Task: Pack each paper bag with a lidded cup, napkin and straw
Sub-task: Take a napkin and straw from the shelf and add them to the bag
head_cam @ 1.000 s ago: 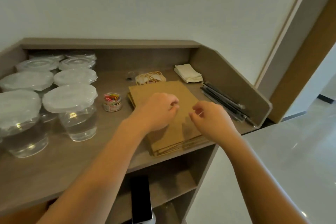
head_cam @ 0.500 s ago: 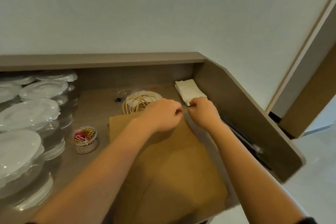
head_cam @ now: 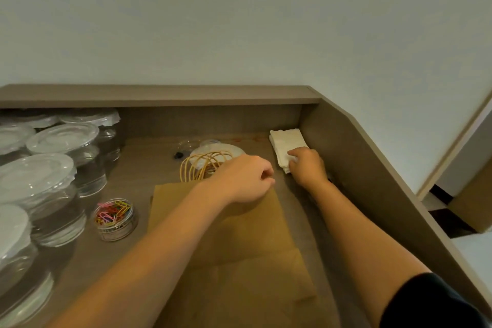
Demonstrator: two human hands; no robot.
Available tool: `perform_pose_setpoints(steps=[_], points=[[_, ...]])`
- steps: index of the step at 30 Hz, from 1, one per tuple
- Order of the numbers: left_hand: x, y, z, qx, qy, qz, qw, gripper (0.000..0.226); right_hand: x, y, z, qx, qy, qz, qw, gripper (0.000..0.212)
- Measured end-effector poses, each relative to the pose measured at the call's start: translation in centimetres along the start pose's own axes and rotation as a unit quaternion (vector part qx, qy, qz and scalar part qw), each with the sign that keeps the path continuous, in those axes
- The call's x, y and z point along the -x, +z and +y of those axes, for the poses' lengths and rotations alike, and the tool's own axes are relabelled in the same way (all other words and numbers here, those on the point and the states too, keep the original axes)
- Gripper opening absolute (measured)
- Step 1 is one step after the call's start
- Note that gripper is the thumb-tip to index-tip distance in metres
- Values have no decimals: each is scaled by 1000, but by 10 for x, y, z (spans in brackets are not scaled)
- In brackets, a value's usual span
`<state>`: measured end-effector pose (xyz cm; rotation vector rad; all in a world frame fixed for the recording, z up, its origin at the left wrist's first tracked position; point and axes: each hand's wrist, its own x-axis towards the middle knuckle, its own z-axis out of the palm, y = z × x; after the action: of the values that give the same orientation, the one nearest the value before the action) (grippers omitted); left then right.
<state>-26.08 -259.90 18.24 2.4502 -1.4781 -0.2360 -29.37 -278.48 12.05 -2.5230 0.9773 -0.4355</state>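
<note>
Right hand (head_cam: pixel 306 166) is pinching the napkin stack's (head_cam: pixel 286 145) near corner beyond the bags (head_cam: pixel 239 261), probably to peel one; left hand (head_cam: pixel 246 181) is hovering over them, fingers curled, apparently holding nothing.

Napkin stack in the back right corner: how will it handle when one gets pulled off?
The napkin stack looks soft and thin, so a sheet will probably flop. Likely very light; neighbouring sheets may drag along. The right hand already rests on its near edge, so pinching one layer seems feasible.

Counter (head_cam: pixel 138 176) with cups (head_cam: pixel 40 181), bags (head_cam: pixel 239 261), napkins (head_cam: pixel 286 145).
</note>
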Motion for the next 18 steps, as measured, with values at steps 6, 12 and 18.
perform_pose_setpoints(steps=[6,12,18], points=[[-3,3,-3,12,-17,2,1000,32,-1,0,6,28,-40,-20,999,43],[-2,6,-2,5,-15,4,1000,33,-3,2,9,28,-52,6,998,35],[-2,9,0,179,-22,54,982,33,6,-10,-4,16,-83,134,987,28]])
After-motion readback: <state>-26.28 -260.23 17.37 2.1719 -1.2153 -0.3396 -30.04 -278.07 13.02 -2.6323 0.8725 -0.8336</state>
